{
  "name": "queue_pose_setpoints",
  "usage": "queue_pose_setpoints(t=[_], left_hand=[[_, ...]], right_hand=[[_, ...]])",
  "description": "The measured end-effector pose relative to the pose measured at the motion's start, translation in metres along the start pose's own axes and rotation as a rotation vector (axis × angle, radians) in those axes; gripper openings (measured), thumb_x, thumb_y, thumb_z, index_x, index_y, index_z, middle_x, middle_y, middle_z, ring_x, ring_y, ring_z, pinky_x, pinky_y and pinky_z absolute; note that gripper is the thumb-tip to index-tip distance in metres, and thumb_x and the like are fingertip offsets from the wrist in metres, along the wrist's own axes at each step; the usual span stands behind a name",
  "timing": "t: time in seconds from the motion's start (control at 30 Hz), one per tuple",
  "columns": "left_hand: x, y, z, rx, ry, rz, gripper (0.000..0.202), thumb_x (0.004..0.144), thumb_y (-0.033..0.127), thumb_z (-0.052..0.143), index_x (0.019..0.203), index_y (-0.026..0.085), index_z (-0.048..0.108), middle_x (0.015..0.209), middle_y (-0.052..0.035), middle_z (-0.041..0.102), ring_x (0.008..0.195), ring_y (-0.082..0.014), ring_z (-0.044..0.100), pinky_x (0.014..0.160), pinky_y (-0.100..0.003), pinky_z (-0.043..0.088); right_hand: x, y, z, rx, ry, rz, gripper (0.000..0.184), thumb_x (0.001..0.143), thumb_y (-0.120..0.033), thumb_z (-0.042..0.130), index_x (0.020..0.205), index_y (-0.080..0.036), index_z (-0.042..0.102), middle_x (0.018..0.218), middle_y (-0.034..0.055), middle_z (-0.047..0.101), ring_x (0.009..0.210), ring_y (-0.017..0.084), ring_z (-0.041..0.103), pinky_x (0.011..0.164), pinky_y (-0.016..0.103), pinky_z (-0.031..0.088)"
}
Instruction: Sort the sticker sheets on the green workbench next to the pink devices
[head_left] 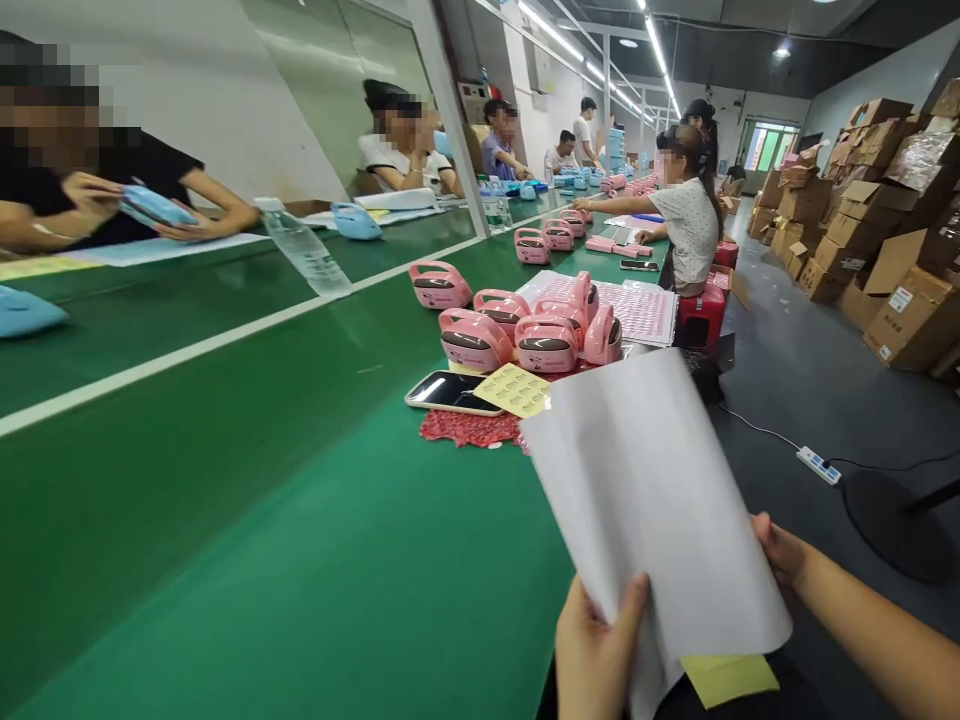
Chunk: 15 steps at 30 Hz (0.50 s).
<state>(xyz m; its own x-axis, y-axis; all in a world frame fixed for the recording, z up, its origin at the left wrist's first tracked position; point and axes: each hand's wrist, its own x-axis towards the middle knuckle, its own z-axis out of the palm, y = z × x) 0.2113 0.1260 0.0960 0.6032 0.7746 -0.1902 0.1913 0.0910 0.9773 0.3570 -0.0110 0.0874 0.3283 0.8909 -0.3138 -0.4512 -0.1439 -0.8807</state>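
Note:
Both my hands grip a large white sheet of paper (637, 480), held up and slightly curved at the table's near right edge. My left hand (600, 640) pinches its lower left edge, thumb on top. On the right edge my right hand (784, 555) holds the paper, its fingers mostly hidden behind. Below the sheet a piece of yellow paper (731, 680) sticks out. Beyond it lie a yellow sticker sheet (514, 389), a phone (454, 391) and red bubble wrap (469, 429). Several pink handled cases (546, 343) stand grouped behind these.
A green table (300, 570) runs into the distance, with a white dividing strip (225, 340). A tilted plastic bottle (304, 250) stands across it. Co-workers sit along both sides; one person (686, 210) is ahead. Cardboard boxes (919, 315) and a power strip (819, 465) are on the right floor.

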Motion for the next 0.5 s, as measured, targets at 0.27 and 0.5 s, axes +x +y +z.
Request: queue_pose_setpoints(t=[0.27,0.5], left_hand=[[0.036,-0.010,0.082,0.580,-0.487,0.120,0.047,0.084,0.032,0.029,0.126,0.012,0.035,0.104,-0.0133,0.063,0.093,-0.0261,0.060,0.077,-0.033,0.043],[0.101,-0.031,0.135,0.687,-0.639,0.107,0.095,0.056,0.027,0.067,0.135,0.004,0.019,0.137,-0.0159,0.034,0.121,-0.0257,0.039,0.097,-0.026,0.031]], right_hand=[[0.020,0.070,-0.019,-0.153,0.678,-0.201,0.072,0.060,-0.056,0.066,0.118,-0.017,0.050,0.117,0.0129,0.055,0.110,0.030,0.050,0.095,0.042,0.039],[0.097,0.148,-0.069,-0.228,0.774,-0.127,0.057,0.061,-0.061,0.057,0.108,-0.028,0.059,0.093,0.0068,0.064,0.102,0.032,0.055,0.077,0.042,0.050]])
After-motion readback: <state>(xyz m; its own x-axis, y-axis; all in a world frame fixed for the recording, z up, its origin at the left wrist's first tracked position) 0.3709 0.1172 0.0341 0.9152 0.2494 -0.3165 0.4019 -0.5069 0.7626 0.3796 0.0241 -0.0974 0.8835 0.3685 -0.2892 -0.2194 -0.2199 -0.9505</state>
